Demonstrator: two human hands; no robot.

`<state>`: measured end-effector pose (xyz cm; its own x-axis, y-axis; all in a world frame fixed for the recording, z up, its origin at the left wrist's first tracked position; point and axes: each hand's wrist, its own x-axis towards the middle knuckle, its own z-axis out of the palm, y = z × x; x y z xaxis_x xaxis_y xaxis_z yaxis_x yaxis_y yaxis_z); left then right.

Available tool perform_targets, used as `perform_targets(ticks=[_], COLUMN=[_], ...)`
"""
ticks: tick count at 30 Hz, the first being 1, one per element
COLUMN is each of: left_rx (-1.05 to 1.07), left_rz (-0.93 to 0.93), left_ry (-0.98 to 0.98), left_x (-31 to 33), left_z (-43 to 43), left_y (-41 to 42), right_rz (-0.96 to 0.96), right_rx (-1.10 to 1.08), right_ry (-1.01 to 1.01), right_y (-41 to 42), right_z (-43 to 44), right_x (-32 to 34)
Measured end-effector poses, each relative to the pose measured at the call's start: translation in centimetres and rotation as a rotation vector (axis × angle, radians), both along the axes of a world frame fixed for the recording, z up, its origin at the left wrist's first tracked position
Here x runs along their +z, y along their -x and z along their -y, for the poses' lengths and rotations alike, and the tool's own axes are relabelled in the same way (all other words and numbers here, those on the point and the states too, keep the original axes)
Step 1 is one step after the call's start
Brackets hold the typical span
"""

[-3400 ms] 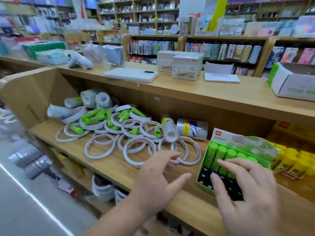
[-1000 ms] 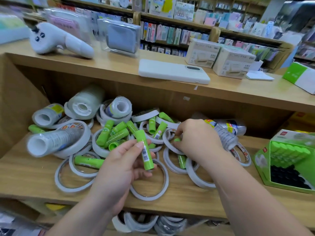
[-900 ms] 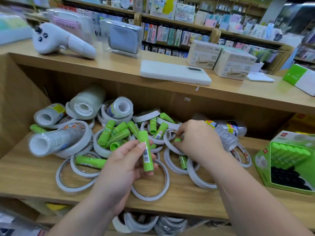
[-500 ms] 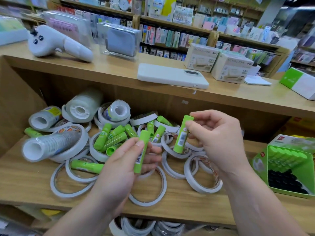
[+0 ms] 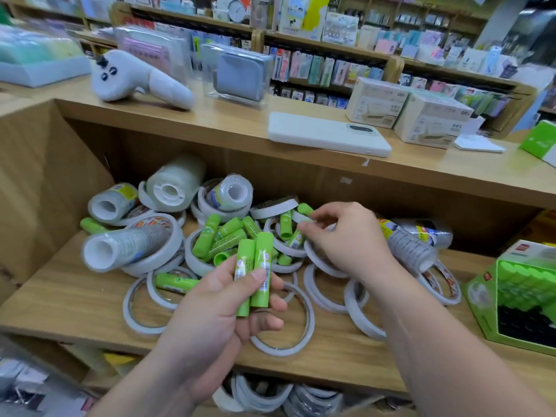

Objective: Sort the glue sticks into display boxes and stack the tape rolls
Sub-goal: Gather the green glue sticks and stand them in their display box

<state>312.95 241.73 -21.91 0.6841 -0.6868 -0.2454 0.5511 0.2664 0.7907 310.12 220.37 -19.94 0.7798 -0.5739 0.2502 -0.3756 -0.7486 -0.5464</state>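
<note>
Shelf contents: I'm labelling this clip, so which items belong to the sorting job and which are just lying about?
Job: glue sticks, two in the left hand; flat tape rolls; green display box; right hand reaching in.

Lying about: white phone, white controller, two cartons.

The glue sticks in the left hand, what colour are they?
Bright green glue sticks with white labels, seen in the head view.
</note>
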Motion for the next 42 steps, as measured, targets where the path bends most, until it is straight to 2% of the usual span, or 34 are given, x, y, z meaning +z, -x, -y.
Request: perform_targets(ticks=[2, 6, 10, 12, 14, 17, 22, 25, 29, 32, 34, 35, 39, 42], left_rx=[0.017, 0.048, 0.073, 0.089, 0.088, -0.030, -0.177, -0.155, -0.083, -0.040, -0.034, -0.033, -0.017, -0.010], left_rz=[0.008, 0.031, 0.074, 0.105, 0.107, 0.056, -0.037, -0.099, -0.122, -0.135, -0.142, -0.144, -0.139, -0.138], left_ry=[-0.008, -0.044, -0.078, -0.081, -0.059, -0.015, 0.043, 0.051, 0.040, 0.025, 0.018, 0.019, 0.022, 0.023], left_x=[-0.3, -0.8, -0.5, -0.3, 0.2, 0.7, 0.5, 0.2, 0.1, 0.1, 0.0, 0.0, -0.3, -0.2], left_z=[-0.6, -1.1, -0.7, -0.3, 0.2, 1.5, 2.9, 2.5, 1.3, -0.1, -0.8, -1.1, -1.6, -1.2], left_y=[-0.1, -0.1, -0.3, -0.3, -0.1, 0.4, 0.8, 0.5, 0.3, 0.2, 0.0, 0.0, 0.1, 0.1], right_rz=[-0.032, 0.105, 0.426, 0.498, 0.479, 0.403, 0.373, 0.299, 0.255, -0.022, -0.233, -0.269, -0.196, 0.070], right_rx=[0.002, -0.023, -0.066, -0.021, 0.058, 0.177, 0.159, 0.194, 0.071, 0.001, -0.007, 0.003, -0.014, -0.009], right_ry=[0.051, 0.011, -0.300, -0.451, -0.578, -0.747, -0.767, -0.649, -0.220, 0.032, 0.061, 0.053, 0.080, 0.263], right_y=[-0.7, -1.0, 0.9, 2.8, 4.6, 5.5, 4.6, 3.8, 1.0, -2.0, -3.6, -4.0, -4.3, -2.8], right_z=[-0.3, -1.1, -1.4, -1.6, -2.3, -3.8, -4.0, -3.7, -0.6, 1.8, 2.5, 2.5, 2.2, 2.1], right_x=[-0.6, -0.8, 0.9, 2.2, 3.1, 2.3, 0.0, -0.1, 0.3, 0.9, 0.5, 0.2, -0.5, -0.3])
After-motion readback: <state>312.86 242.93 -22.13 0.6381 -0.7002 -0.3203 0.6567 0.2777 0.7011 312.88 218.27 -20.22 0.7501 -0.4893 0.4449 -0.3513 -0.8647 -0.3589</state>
